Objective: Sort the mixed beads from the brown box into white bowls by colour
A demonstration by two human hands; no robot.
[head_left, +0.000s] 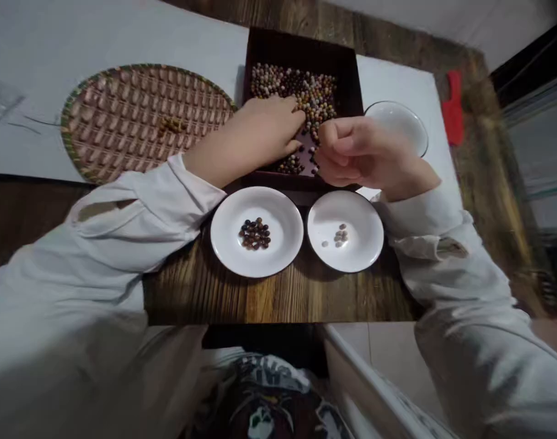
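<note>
A dark square tray [351, 79] holds several mixed beads [301, 88] in brown, cream and green. My left hand [260, 131] lies in the tray, fingers bent down onto the beads. My right hand [358, 155] hovers at the tray's near right corner, fingers curled into a pinch; what they hold is hidden. In front of the tray stand two white plates: the left plate [228, 235] carries a small pile of dark brown beads [255, 234], the right plate [365, 235] a few pale beads [340, 235].
A round woven basket tray [132, 116] with a few beads lies at the left on a white sheet [54, 55]. A clear glass dish [404, 122] sits right of the dark tray. A red object [453, 110] lies at the far right on the wooden table.
</note>
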